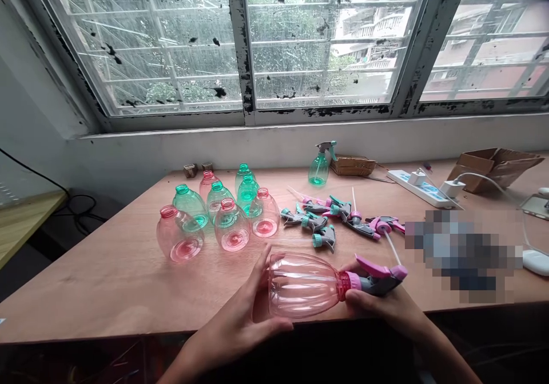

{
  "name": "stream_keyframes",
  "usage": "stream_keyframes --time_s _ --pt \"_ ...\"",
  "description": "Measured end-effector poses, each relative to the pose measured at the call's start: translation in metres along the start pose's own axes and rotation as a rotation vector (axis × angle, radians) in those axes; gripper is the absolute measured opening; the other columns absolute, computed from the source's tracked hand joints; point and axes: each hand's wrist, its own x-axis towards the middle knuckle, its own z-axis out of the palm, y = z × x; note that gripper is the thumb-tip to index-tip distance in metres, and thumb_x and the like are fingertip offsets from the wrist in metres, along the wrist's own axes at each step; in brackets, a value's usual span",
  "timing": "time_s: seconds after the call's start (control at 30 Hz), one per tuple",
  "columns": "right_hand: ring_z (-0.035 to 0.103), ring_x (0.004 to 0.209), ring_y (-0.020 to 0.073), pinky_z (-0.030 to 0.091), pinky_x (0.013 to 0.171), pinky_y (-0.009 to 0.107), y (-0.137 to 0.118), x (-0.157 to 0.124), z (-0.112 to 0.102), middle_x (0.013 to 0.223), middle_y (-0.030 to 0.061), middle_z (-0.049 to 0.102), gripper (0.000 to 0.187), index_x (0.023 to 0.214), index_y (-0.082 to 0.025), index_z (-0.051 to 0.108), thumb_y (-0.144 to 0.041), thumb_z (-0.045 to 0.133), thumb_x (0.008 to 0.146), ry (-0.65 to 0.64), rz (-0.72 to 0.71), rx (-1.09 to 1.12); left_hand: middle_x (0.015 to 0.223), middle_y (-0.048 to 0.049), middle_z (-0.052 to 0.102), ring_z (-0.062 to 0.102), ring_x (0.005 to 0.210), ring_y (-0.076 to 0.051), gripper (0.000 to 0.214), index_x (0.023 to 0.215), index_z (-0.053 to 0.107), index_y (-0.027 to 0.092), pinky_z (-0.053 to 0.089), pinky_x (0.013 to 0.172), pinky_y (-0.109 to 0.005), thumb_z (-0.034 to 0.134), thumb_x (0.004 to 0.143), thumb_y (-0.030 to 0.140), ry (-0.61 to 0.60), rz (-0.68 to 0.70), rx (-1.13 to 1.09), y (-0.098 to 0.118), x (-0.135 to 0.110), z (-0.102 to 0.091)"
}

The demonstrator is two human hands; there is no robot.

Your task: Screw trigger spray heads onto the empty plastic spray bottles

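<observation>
A clear pink spray bottle (304, 286) lies sideways in the air above the table's front edge, held between both hands. My left hand (244, 310) cups its base, thumb below and fingers above. At the neck, my right hand (386, 307) grips around the pink collar of the grey and pink trigger head (380, 275), which sits on the bottle's mouth. Beyond lie several loose trigger sprayers (326, 222) in grey with teal or pink parts, some with white tubes. Left of them stand several open pink bottles (232, 227) and green bottles (191, 206).
A complete green spray bottle (318, 170) stands at the back beside a low cardboard box (352, 166). On the right are a white power strip (422, 188) with plugs, a brown carton (476, 170), a blurred patch (463, 255) and a white mouse-like object (536, 262).
</observation>
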Motion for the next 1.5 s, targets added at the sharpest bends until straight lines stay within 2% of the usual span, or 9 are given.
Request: stream_keyframes --time_s 0.13,0.3,0.5,0.7,0.83,1.1,1.3,1.43,1.5 --pt "0.068 0.081 0.027 0.056 0.074 0.036 -0.002 0.0 -0.001 0.086 0.0064 0.076 0.036 0.098 -0.02 0.076 -0.048 0.082 0.076 0.021 -0.019 0.026 0.169 -0.0048 0.025 0.022 0.155 -0.035 0.103 0.161 0.016 0.037 0.021 0.127 -0.052 0.083 0.083 0.032 -0.016 -0.009 -0.023 -0.003 0.0 -0.003" --pt "0.065 0.067 0.0234 0.053 0.062 0.033 0.001 0.001 -0.003 0.073 0.0045 0.073 0.036 0.102 -0.018 0.072 -0.046 0.079 0.081 -0.034 -0.014 0.043 0.17 -0.0028 0.024 0.039 0.148 -0.032 0.101 0.159 0.013 0.043 0.034 0.123 -0.05 0.08 0.086 0.032 -0.017 -0.038 -0.062 -0.008 0.0 -0.003" --pt "0.067 0.07 0.023 0.054 0.064 0.033 0.0 0.003 -0.003 0.078 0.006 0.074 0.038 0.1 -0.017 0.07 -0.046 0.081 0.079 -0.036 -0.005 0.111 0.17 -0.0014 0.025 0.022 0.156 -0.032 0.098 0.161 0.011 0.04 0.019 0.128 -0.051 0.077 0.089 0.03 0.049 -0.012 0.072 -0.007 0.004 0.001" --pt "0.065 0.062 0.0195 0.053 0.059 0.03 -0.006 0.004 -0.001 0.071 0.0037 0.073 0.038 0.096 -0.017 0.068 -0.046 0.083 0.077 -0.021 0.003 0.172 0.169 -0.0031 0.026 0.022 0.155 -0.036 0.096 0.161 0.02 0.034 0.016 0.128 -0.055 0.079 0.085 0.036 0.014 -0.052 0.074 -0.005 0.004 -0.002" --pt "0.064 0.065 0.0187 0.053 0.062 0.03 -0.009 0.004 -0.001 0.073 0.0032 0.073 0.038 0.094 -0.017 0.068 -0.046 0.083 0.076 -0.041 0.008 0.174 0.168 -0.0027 0.029 0.027 0.154 -0.035 0.083 0.16 0.023 0.033 0.022 0.127 -0.052 0.07 0.092 0.041 -0.008 -0.082 -0.034 0.0 0.005 -0.003" --pt "0.063 0.06 0.0173 0.053 0.059 0.029 -0.017 0.004 0.0 0.066 0.0031 0.071 0.043 0.083 -0.015 0.07 -0.057 0.077 0.079 -0.098 0.025 0.177 0.17 -0.0016 0.023 0.026 0.154 -0.03 0.089 0.161 0.012 0.037 0.021 0.128 -0.047 0.07 0.093 0.036 0.005 -0.055 -0.082 -0.004 0.007 0.002" --pt "0.062 0.06 0.0166 0.05 0.057 0.026 -0.015 0.005 -0.002 0.064 0.0031 0.07 0.041 0.081 -0.015 0.073 -0.056 0.075 0.083 -0.109 0.018 0.147 0.172 -0.0024 0.016 0.013 0.158 -0.031 0.096 0.162 0.01 0.033 0.011 0.129 -0.049 0.073 0.09 0.04 0.004 -0.07 0.029 -0.007 0.005 -0.003" --pt "0.063 0.065 0.0175 0.05 0.061 0.026 -0.013 0.006 -0.004 0.07 0.0027 0.071 0.034 0.083 -0.017 0.075 -0.051 0.074 0.087 -0.125 0.02 0.128 0.17 -0.002 0.025 0.016 0.157 -0.033 0.081 0.161 0.022 0.033 0.011 0.129 -0.052 0.066 0.094 0.044 0.001 -0.116 0.009 -0.006 0.004 -0.007" --pt "0.064 0.064 0.0177 0.05 0.06 0.027 -0.013 0.007 -0.004 0.071 0.0027 0.073 0.032 0.087 -0.017 0.073 -0.049 0.075 0.086 -0.109 0.02 0.164 0.168 -0.0016 0.03 0.022 0.155 -0.034 0.082 0.16 0.023 0.035 0.015 0.128 -0.053 0.069 0.092 0.043 0.019 -0.138 -0.01 -0.003 0.006 -0.006"
